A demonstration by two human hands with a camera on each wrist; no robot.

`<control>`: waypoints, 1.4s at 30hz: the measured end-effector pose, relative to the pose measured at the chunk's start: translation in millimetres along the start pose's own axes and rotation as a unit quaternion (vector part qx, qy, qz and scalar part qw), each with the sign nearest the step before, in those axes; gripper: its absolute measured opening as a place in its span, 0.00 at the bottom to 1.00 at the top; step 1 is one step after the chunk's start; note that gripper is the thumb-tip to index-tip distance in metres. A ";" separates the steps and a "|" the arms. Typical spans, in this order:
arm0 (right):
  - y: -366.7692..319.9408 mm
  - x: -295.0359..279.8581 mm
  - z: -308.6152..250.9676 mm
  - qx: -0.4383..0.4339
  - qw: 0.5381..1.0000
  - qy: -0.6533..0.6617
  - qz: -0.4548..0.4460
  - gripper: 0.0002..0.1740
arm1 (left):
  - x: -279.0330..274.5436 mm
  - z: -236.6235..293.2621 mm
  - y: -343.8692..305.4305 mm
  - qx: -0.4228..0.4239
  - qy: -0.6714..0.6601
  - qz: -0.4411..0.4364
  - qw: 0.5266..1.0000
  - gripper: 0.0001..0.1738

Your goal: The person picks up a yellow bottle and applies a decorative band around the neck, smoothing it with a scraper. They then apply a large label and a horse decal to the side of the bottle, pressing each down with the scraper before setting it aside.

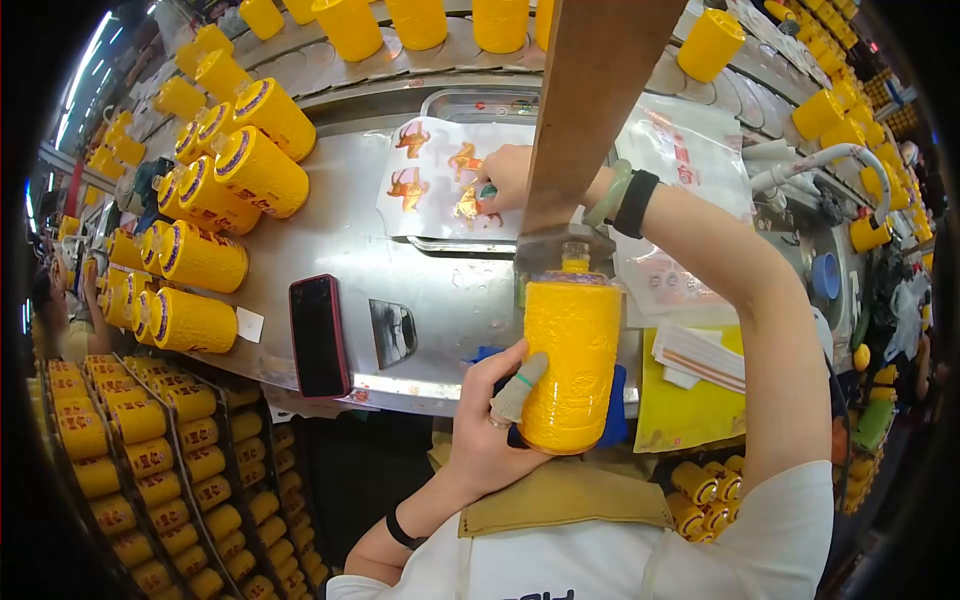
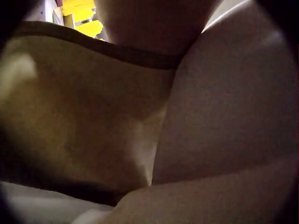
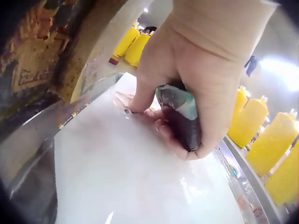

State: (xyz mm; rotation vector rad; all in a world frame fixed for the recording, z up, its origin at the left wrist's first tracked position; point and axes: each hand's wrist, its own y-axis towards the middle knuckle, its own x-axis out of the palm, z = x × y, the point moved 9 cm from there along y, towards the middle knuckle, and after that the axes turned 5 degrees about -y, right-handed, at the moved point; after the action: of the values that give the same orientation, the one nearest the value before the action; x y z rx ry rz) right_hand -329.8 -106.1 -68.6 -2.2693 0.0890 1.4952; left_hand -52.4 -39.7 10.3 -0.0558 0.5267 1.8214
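In the head view, the left hand grips a yellow embossed bottle low on its side, the bottle standing upright against the apron, with a covering on one finger. The right hand reaches to a white sheet bearing orange and gold horse figures, its fingertips on the figures at the sheet's right side. In the right wrist view, the right hand has curled fingers around a dark and green piece, with fingertips touching the sheet. Dark cloth and skin fill most of the left wrist view.
A brown post crosses above the right forearm. On the metal table lie a phone and a dark cut piece. Yellow bottles stand at the left; a yellow bag lies at the right.
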 end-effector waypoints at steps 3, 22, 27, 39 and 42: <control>-0.5 2.4 8.3 -0.012 1.000 0.011 0.020 0.31 | -0.8 3.3 1.3 0.016 0.015 0.005 1.000 0.52; -238.5 -106.0 -76.2 0.053 0.967 0.017 0.248 0.06 | 18.3 -18.6 -5.3 -0.091 -0.117 -0.100 0.984 0.77; -251.0 -68.5 -107.3 0.047 0.957 0.229 0.174 0.06 | 12.6 -15.7 8.9 -0.155 -0.331 -0.034 0.930 0.46; -269.0 15.7 -74.7 0.146 0.854 0.436 0.242 0.09 | 22.9 -26.1 38.3 -0.225 -0.359 -0.017 0.905 0.39; -264.0 43.5 -70.5 0.169 0.743 0.598 0.250 0.09 | 22.0 -31.1 36.0 -0.246 -0.366 -0.025 0.897 0.40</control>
State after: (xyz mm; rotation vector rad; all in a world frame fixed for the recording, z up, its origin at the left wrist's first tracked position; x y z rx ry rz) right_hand -177.3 115.1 -2.6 -2.5537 1.2821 -0.1196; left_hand -99.6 -39.5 -12.6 0.2655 -0.4685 1.7249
